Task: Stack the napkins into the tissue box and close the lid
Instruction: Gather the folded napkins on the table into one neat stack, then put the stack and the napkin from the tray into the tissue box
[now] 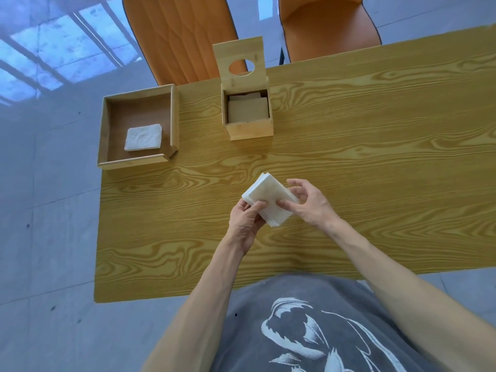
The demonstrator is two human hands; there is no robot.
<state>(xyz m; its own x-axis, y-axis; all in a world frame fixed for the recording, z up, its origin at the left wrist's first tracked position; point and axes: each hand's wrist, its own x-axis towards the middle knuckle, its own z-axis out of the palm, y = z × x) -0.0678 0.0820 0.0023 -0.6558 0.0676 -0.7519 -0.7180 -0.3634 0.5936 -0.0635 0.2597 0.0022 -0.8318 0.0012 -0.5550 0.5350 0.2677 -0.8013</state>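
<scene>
In the middle of the frame, two hands hold a small pile of white napkins (268, 200) just above the wooden table (349, 162). The left hand (245, 221) is closed on the pile, with the thumb on top and the fingers hidden underneath, so the soft sheets do not slide apart. The right hand (311, 204) presses its thumb on the top of the pile while its other fingers are spread loose in the air, probably to help square the edges. The tissue box (248, 130) stands in the upper middle of the frame, well apart from the hands. Its lid (239, 53), which has a round hole, stands straight up at the back, so the box is open and ready. Some napkins already lie inside it. At the upper left of the frame sits a wooden tray (107, 146) with one more small napkin pile (143, 136) waiting in it. The held pile most likely goes into the box next.
</scene>
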